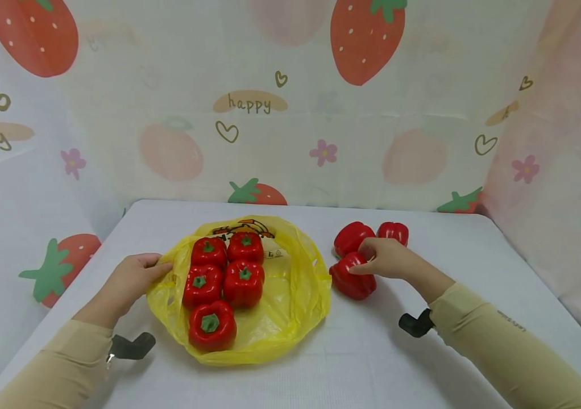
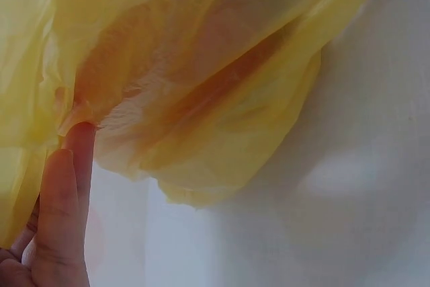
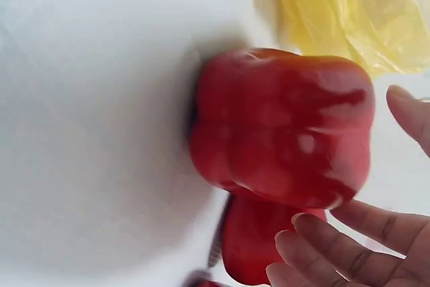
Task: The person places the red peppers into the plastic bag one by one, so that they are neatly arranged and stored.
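Note:
A yellow plastic bag [image 1: 275, 332] lies spread wide on the table, with several red bell peppers [image 1: 212, 325] grouped in its left half, green stems showing. At the bag's left rim, my left hand [image 1: 129, 284] pinches the plastic between thumb and fingers; in the left wrist view the fingertips [image 2: 59, 186] meet the yellow film. To the bag's right, my right hand [image 1: 390, 258] reaches over the nearest loose red bell pepper [image 1: 350, 281]. The right wrist view shows this pepper [image 3: 285, 129] lying between the spread thumb and fingers, with the thumb apart from its skin.
Behind the nearest loose pepper lie another red bell pepper [image 1: 352, 236] and a third [image 1: 393, 232] farther right. The white table [image 1: 290, 386] ends at a strawberry-print curtain [image 1: 290, 159], which also hangs at both sides. A dark wrist mount sits below each wrist.

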A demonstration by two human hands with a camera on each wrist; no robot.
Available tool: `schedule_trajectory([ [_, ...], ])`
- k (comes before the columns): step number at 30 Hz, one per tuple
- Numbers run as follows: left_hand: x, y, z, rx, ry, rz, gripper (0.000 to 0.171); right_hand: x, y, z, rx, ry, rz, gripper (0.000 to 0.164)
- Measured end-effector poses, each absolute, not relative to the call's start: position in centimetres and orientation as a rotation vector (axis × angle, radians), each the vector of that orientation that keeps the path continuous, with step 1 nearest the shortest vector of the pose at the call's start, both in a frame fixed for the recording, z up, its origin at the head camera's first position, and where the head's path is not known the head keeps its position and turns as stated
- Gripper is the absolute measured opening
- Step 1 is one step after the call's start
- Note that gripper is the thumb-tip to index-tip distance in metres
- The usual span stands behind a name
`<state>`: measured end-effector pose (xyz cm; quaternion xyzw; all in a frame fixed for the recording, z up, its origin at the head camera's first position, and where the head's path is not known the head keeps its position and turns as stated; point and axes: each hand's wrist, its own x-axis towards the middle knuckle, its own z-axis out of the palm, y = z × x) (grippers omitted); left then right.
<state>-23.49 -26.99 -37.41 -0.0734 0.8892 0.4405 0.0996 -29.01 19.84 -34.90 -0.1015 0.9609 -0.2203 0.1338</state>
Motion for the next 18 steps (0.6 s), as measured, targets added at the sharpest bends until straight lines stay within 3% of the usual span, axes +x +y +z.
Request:
schedule_trajectory([
  [18,-23.3,-26.7,-37.5,-0.232,2.623,1.305,0.056,-29.0,18.4,-37.8,-0.183,2.860,-0.603,0.081],
])
